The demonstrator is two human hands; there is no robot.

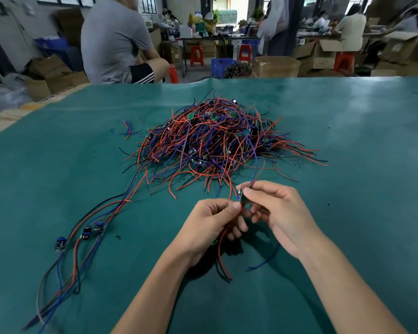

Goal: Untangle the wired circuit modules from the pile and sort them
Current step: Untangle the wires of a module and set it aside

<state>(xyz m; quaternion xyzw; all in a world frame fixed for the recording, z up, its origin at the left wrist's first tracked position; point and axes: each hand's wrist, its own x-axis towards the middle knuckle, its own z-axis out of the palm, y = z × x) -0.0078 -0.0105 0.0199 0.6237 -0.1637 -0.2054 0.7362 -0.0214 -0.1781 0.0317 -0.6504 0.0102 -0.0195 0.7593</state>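
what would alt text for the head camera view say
Two bare hands, left hand and right hand, pinch one small circuit module above a green table, its wires hanging below. Behind lies a big tangled pile; three sorted modules lie at the left.

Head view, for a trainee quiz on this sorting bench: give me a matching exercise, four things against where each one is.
Things:
1. tangled pile
2. sorted modules
3. module being freed
4. loose wire scrap

Places:
A. pinched between left hand and right hand
B. left of the pile, apart from it
C. middle of the green mat
D. near left of the mat, in a row, wires trailing

Pairs: 1-C, 2-D, 3-A, 4-B
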